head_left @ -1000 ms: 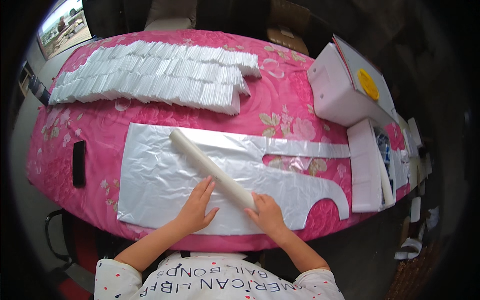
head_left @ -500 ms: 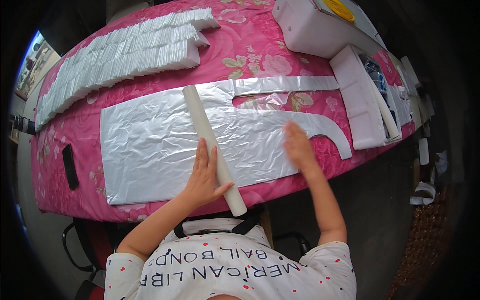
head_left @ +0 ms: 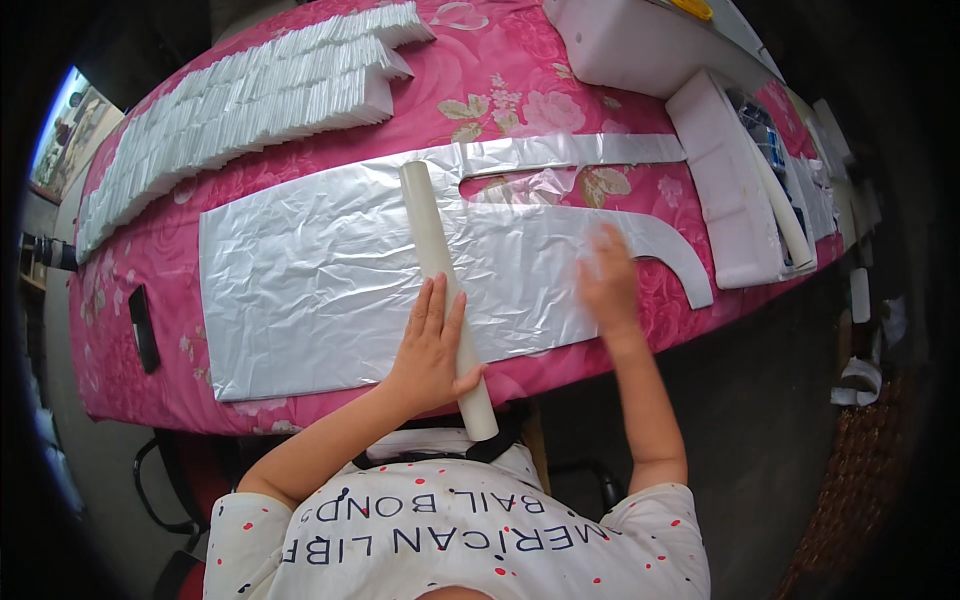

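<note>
A silvery-white plastic carrier bag point(head_left: 300, 290), cut with two handle straps and creased all over, lies flat on the table; whether it is one or a stack I cannot tell. Across its middle rests a long off-white tube point(head_left: 431, 230), its near end reaching past the table edge. My left hand point(head_left: 430, 345) lies on the tube, fingers stretched out and the thumb along its right side. Over the bag's near strap is my right hand point(head_left: 608, 285), blurred by motion, its fingers seeming outstretched with nothing seen in them.
Rows of folded white bags point(head_left: 260, 105) fill the back left. A black phone point(head_left: 144, 330) lies at the left on the pink flowered tablecloth point(head_left: 540, 60). White foam boxes point(head_left: 710, 190) stand on the right. Below the left edge is a chair point(head_left: 180, 470).
The tube has shifted right across the bag, its far end most, with my left hand on it. My right hand has moved slightly right and stays blurred.
</note>
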A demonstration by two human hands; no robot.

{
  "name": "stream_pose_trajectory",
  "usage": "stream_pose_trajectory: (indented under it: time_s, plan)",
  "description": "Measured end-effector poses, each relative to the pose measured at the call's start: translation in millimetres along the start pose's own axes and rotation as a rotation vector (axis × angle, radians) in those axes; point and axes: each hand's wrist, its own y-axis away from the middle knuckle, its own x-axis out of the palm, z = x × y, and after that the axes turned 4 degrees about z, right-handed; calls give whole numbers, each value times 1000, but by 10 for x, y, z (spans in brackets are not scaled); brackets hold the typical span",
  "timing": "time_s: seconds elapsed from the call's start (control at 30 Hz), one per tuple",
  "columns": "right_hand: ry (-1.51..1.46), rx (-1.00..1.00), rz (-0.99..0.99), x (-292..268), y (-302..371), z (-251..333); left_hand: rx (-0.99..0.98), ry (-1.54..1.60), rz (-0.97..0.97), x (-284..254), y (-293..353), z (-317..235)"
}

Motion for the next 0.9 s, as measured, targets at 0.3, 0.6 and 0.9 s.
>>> stream_pose_trajectory:
  time_s: [0.3, 0.6, 0.9]
  plan:
    - [-116, -235, 179, 635, -836, 203, 22, 24, 34, -71, 26, 71]
    - [520, 397, -271, -492, -1040, -1362, 13, 166, -78, 37, -19, 234]
    - [-166, -83, 308, 81, 23, 191, 9, 69, -29, -12, -206, 62]
